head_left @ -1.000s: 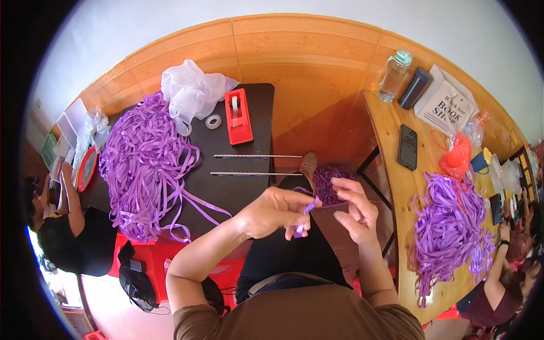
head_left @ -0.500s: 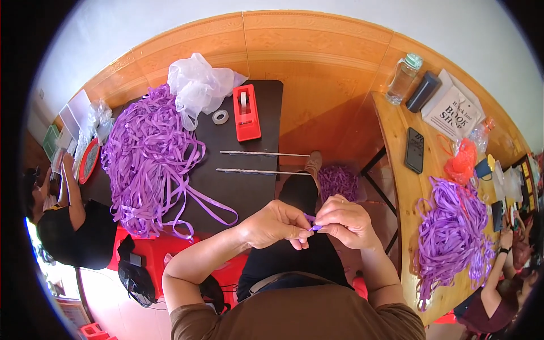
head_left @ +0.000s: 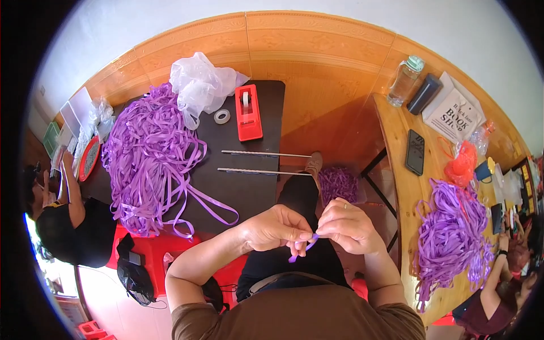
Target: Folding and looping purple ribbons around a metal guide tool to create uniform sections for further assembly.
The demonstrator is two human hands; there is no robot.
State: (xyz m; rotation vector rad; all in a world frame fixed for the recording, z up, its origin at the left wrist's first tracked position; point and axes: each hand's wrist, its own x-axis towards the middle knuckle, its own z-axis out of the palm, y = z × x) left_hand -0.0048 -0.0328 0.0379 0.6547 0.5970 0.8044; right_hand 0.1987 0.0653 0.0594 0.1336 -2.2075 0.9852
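Above my lap, a short purple ribbon point(head_left: 310, 245) runs between my fingertips, one end hanging below. My left hand point(head_left: 279, 228) pinches it between thumb and forefinger. Close against it, my right hand point(head_left: 347, 226), with a ring on one finger, pinches the ribbon too. A large heap of purple ribbon point(head_left: 148, 153) covers much of the dark table to my left, with loose loops toward me. Two thin metal rods point(head_left: 263, 171) jut from that table's right edge. More purple ribbon point(head_left: 450, 238) is piled on the wooden table to my right.
On the dark table point(head_left: 249, 195) are a red tape dispenser point(head_left: 247, 113), a tape roll point(head_left: 222, 117) and a white plastic bag point(head_left: 201, 85). A phone point(head_left: 415, 152) and bottle point(head_left: 404, 82) are on the right table. Ribbon fills a bin point(head_left: 339, 184) on the floor. People sit at both sides.
My hands have drawn slightly apart, and more of the ribbon shows, its end now hanging below my left fingers. The piles and tools stay where they were.
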